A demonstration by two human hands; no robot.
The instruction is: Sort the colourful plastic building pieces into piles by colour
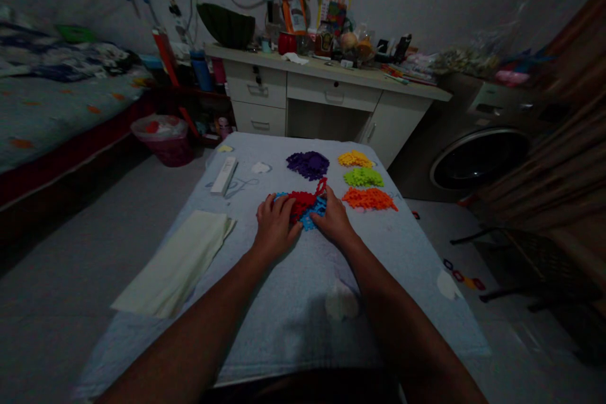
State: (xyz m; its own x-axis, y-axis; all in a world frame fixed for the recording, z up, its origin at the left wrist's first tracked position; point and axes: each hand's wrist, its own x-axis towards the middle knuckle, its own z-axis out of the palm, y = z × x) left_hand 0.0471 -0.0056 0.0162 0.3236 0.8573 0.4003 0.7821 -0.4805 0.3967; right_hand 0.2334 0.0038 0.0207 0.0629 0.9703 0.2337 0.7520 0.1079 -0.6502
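In the middle of the cloth-covered table lies a heap of red interlocking plastic pieces (pixel 300 203), with blue interlocking pieces (pixel 308 221) under and in front of it. My left hand (pixel 275 224) curls round the left side of this heap, fingers over the top and thumb at the front. From the right, my right hand (pixel 332 217) closes on the heap, its thumb against the blue pieces. One red piece (pixel 322 186) sticks up at the right fingertips. My fingers partly hide the heap.
Purple pieces (pixel 308 165) lie behind the heap. Yellow (pixel 355 159), green (pixel 363 177) and orange pieces (pixel 370 199) form piles at the right. A white power strip (pixel 224 176) and a folded pale cloth (pixel 177 265) lie left. Beyond stands a white desk (pixel 331 91).
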